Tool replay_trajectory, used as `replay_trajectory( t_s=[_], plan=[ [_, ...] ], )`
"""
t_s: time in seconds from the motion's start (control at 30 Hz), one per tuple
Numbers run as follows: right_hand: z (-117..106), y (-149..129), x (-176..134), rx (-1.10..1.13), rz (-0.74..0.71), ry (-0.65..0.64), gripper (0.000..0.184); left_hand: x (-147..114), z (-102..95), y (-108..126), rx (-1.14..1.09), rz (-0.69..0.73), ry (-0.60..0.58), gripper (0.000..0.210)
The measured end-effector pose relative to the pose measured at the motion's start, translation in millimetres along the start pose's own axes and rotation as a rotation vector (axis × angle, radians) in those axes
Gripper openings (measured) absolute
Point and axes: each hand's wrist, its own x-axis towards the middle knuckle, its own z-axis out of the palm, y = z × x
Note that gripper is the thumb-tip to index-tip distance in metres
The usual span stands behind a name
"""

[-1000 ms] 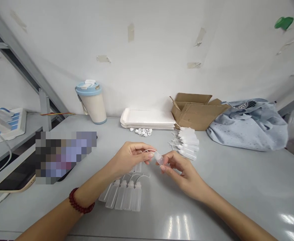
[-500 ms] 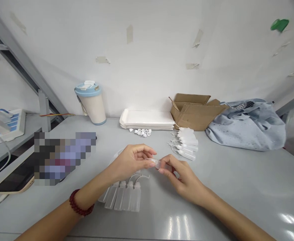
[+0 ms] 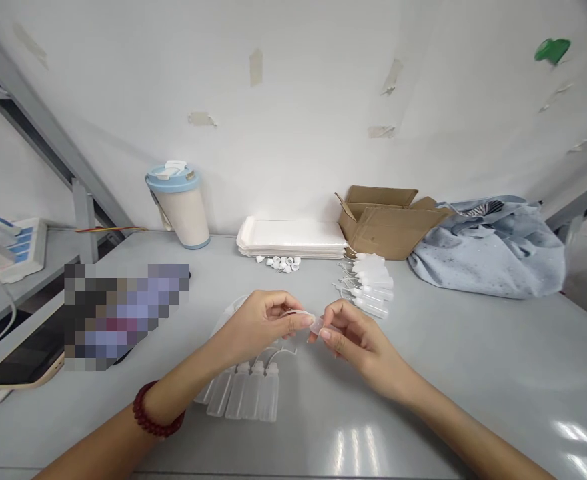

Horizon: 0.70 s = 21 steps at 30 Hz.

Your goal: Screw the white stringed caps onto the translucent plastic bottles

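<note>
My left hand [image 3: 266,323] pinches the neck end of a small translucent plastic squeeze bottle [image 3: 317,325], where a thin bent nozzle tube shows along the fingers. Closed around the bottle's body is my right hand [image 3: 361,340]; its fingers hide most of the bottle. Several similar bottles [image 3: 251,395] with curved tubes lie side by side below my left hand, partly covered by the wrist. Beyond my right hand lies another group of bottles [image 3: 373,287], their tubes pointing left. Small white caps [image 3: 279,264] are heaped behind the hands.
White padded envelopes [image 3: 293,235] are stacked by the wall, beside an open cardboard box [image 3: 393,227] and a grey-blue cloth bag [image 3: 488,257]. A lidded tumbler [image 3: 183,210] stands at back left. A phone [image 3: 21,357] on a cable and a power strip [image 3: 28,247] are further left.
The right-hand fingers have shifted their grip on the bottle and sit slightly closer to my left hand. The whole view has drifted a little.
</note>
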Motion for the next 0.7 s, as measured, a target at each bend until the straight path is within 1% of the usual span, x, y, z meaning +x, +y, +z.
replay_trajectory(
  t_s=[0.1,0.17,0.23,0.3,0.33,0.4,0.43,0.47,0.53,0.63,0.7],
  plan=[
    [-1.0,-0.5,0.5,0.050,0.041,-0.020,0.019,-1.6,-0.2,2.4,0.008,0.073,-0.023,0.010],
    [-1.5,-1.3,1.0,0.096,0.074,-0.038,0.021,-1.2,-0.8,2.2,0.018,0.156,-0.029,0.009],
    [-1.7,-2.1,1.5,0.125,0.090,-0.050,0.023,-0.5,-1.6,1.1,0.022,0.205,-0.039,0.010],
    [-1.7,-2.5,1.9,0.136,0.086,-0.056,0.023,-0.1,-2.3,-0.4,0.004,0.187,-0.066,0.013],
    [-1.7,-2.5,1.9,0.137,0.080,-0.057,0.023,-0.2,-2.5,-1.2,-0.008,0.156,-0.081,0.021],
    [-1.7,-2.0,1.5,0.124,0.066,-0.052,0.023,-1.0,-2.5,-2.2,-0.013,0.082,-0.103,0.043],
    [-1.6,-1.5,1.1,0.104,0.056,-0.045,0.022,-1.5,-2.2,-2.5,-0.003,0.052,-0.110,0.049],
    [-1.5,-0.9,0.5,0.074,0.043,-0.034,0.021,-2.1,-1.7,-2.5,0.016,0.033,-0.115,0.047],
    [-1.1,0.2,-0.7,-0.003,0.015,-0.013,0.019,-3.1,-0.1,-1.7,0.077,0.022,-0.105,0.031],
    [-0.2,1.3,-1.9,-0.060,-0.001,-0.018,0.018,-4.6,2.5,1.3,0.189,0.012,-0.055,0.041],
    [-0.2,1.4,-1.8,-0.028,0.010,-0.036,0.018,-5.4,3.2,4.2,0.252,0.036,-0.042,0.035]
  ],
)
